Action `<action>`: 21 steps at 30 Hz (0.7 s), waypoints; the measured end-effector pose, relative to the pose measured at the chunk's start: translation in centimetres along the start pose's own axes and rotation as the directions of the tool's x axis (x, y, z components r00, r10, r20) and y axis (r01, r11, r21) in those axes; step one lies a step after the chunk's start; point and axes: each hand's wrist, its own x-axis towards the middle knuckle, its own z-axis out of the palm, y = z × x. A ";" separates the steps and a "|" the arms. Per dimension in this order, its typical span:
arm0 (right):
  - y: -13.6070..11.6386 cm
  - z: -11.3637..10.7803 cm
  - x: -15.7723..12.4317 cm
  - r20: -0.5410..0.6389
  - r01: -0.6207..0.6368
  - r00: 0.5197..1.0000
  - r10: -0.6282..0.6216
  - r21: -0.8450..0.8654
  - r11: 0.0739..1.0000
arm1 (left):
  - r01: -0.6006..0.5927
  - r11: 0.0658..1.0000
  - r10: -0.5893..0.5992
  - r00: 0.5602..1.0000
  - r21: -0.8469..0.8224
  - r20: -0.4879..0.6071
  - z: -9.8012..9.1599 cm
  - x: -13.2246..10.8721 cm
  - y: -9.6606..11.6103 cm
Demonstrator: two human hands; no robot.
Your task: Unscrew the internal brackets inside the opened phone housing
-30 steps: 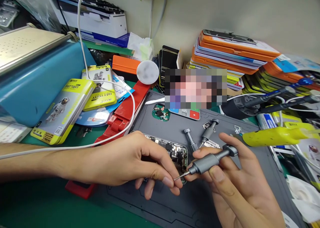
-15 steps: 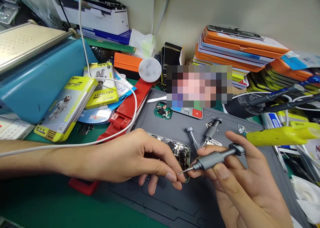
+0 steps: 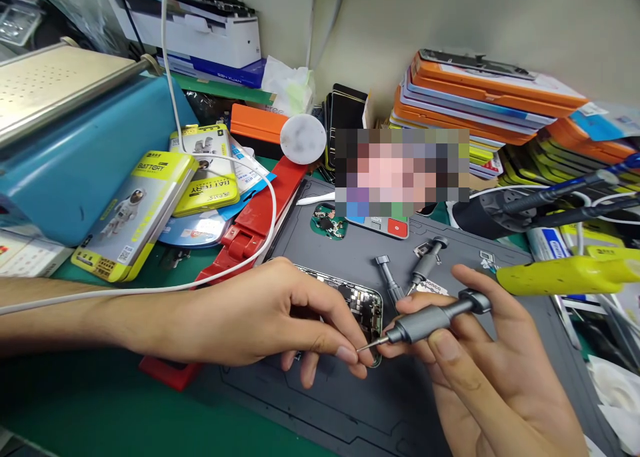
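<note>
An opened phone [image 3: 363, 303] with its circuit boards showing lies on a dark grey work mat [image 3: 350, 403]. My left hand [image 3: 265, 320] rests over the phone, thumb and forefinger pinched together at the tip of a grey precision screwdriver [image 3: 425, 320]; what they pinch is too small to make out. My right hand [image 3: 480, 370] is wrapped round that screwdriver, which lies nearly level and points left. Two more small grey screwdrivers [image 3: 417, 270] lie on the mat just behind the hands.
Yellow battery boxes [image 3: 135, 210] and a red tool [image 3: 255, 220] lie at left by a blue machine [image 3: 85, 143]. A white cable [image 3: 225, 177] loops over them. Stacked orange cases [image 3: 480, 103] stand at the back right. A yellow tool [image 3: 565, 273] and black handpieces [image 3: 540, 203] lie at right.
The view has drifted slightly. Both hands and the screwdriver keep nearly the same pose, the pinched fingers staying at the driver's tip.
</note>
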 end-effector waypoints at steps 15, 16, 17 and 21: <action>-0.1 0.3 -0.3 -0.064 0.019 0.998 -0.019 -0.009 1.000 | -0.043 0.998 0.042 0.999 -0.044 -0.032 0.1 -0.1 -0.3; -0.1 0.2 -0.3 -0.068 0.030 0.997 -0.030 -0.010 1.000 | -0.048 0.998 0.047 0.998 -0.042 -0.035 0.1 -0.1 -0.3; -0.1 0.2 -0.4 -0.069 0.033 0.997 -0.033 -0.013 0.999 | -0.052 0.998 0.050 0.998 -0.039 -0.040 0.1 -0.1 -0.2; 0.0 -0.2 -0.4 -0.035 0.022 0.999 -0.023 -0.031 0.999 | -0.061 0.997 0.059 0.997 -0.048 -0.056 0.2 -0.1 -0.1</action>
